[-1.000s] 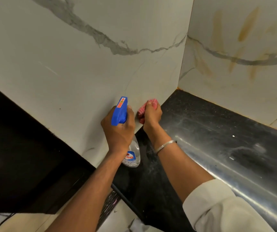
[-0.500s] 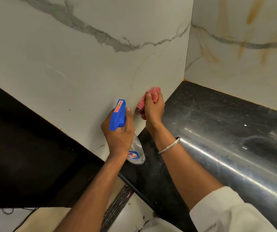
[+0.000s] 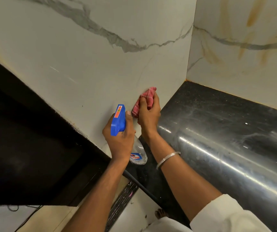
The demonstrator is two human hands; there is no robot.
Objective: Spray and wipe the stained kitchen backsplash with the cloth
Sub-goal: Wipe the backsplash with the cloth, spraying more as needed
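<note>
Up goes the right hand (image 3: 148, 114) since a second ago, curled fingers bunching the red cloth (image 3: 145, 100) against the backsplash (image 3: 84, 64), dead centre. Just at its seven o'clock, the left hand (image 3: 119, 141) grips the spray bottle (image 3: 118, 122); trigger hidden, label blurred. Orange stains (image 3: 253, 15) streak at one o'clock.

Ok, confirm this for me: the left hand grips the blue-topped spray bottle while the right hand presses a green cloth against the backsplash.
Not quite: the cloth is red with a pale check, not green, as the head view shows. The rest stands: the left hand grips the blue-topped spray bottle while the right hand presses the cloth against the backsplash.
</note>
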